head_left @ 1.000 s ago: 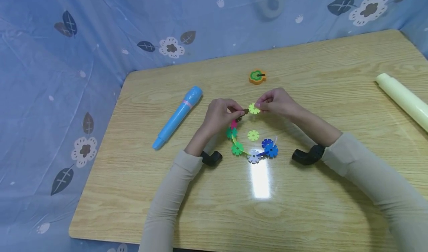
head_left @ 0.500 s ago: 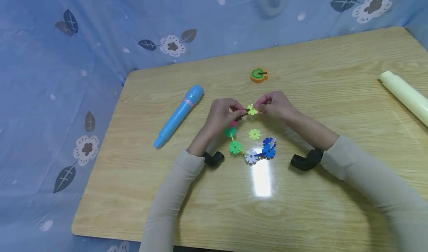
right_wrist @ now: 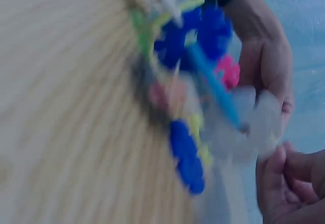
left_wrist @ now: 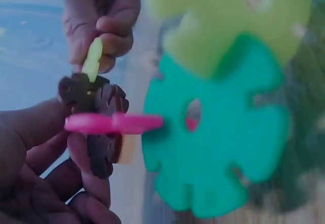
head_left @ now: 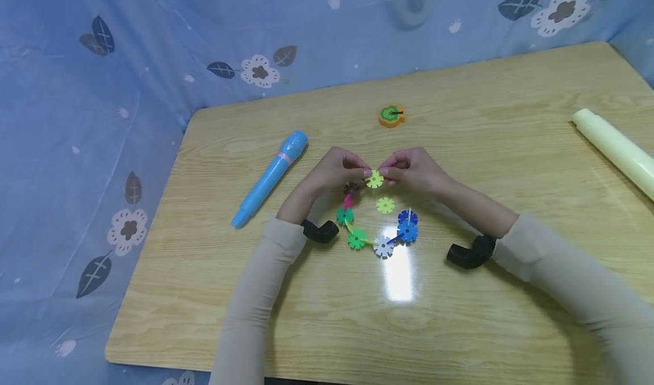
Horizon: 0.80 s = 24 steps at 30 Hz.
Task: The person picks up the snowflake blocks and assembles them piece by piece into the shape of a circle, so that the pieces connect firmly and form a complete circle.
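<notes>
My left hand (head_left: 334, 170) pinches a brown notched snowflake disc (left_wrist: 73, 92) at one end of a curved chain of linked discs. Facing it, my right hand (head_left: 419, 172) pinches a yellow-green snowflake disc (head_left: 374, 179), which meets the brown one edge-on in the left wrist view. From there the chain bends down through a second brown disc (left_wrist: 114, 102), a pink disc (left_wrist: 111, 123), a teal disc (left_wrist: 213, 137), a green disc (head_left: 356, 239) and a pale lilac disc (head_left: 384, 247) to blue discs (head_left: 407, 231). Inside the curve lies a loose yellow-green disc (head_left: 385, 205).
A blue microphone-shaped tube (head_left: 271, 178) lies on the table (head_left: 204, 294) to the left. An orange-edged tree block (head_left: 391, 116) sits behind the hands, and a cream roll (head_left: 615, 152) at the right. Black wrist cameras (head_left: 471, 252) hang under both wrists.
Both hands have come together and slightly toward me. The yellow-green disc in my right hand has moved left and down, and the left part of the chain has shifted left and nearer.
</notes>
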{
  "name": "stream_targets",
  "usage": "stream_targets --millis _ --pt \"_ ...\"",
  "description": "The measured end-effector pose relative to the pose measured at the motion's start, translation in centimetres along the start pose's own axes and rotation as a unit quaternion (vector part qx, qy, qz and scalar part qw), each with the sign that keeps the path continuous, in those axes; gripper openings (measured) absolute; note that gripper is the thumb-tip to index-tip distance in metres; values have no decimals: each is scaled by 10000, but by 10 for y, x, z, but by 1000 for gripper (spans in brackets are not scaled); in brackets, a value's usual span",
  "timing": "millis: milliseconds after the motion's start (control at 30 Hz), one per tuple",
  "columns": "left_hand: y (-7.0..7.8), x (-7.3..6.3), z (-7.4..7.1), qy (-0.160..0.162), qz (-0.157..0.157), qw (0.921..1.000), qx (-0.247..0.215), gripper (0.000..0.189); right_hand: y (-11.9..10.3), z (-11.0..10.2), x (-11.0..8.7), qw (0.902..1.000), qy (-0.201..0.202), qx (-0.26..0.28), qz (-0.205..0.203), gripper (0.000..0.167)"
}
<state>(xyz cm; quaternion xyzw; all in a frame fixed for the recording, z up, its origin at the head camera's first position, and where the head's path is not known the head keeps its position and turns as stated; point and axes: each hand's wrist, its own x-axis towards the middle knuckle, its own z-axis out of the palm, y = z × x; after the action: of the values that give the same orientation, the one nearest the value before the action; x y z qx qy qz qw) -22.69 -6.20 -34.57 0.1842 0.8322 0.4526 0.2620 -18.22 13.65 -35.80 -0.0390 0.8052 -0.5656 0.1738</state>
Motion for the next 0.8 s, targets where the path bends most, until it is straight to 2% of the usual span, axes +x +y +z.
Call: stream_targets --millis 100,167,333,433,533,633,800 --pt "-2 -2 -4 -66 -176 9998 2 17 7 -6 -1 9995 -128 -258 -119 28" --pt "-3 -3 -8 -67 -272 9996 90 17 13 -10 -1 9966 -374 -675 -291 29" --pt "-4 -4 -15 11 -457 9989 85 18 19 -9 -3 9736 -1051 -1785 -957 38" --pt "-4 -4 -17 -4 -476 9989 23 18 18 -3 -3 9607 -1025 -2293 -1180 38" --pt "-4 -4 -16 -32 -442 9990 -26 18 16 1 -3 9521 -943 -2559 -1386 35" --pt "-4 -3 -14 -41 -428 9990 -91 18 15 0 -3 9519 -850 -2616 -1347 28" --pt "-4 -2 -10 85 -581 9982 -141 18 15 -8 -1 9653 -435 -2373 -1000 19"
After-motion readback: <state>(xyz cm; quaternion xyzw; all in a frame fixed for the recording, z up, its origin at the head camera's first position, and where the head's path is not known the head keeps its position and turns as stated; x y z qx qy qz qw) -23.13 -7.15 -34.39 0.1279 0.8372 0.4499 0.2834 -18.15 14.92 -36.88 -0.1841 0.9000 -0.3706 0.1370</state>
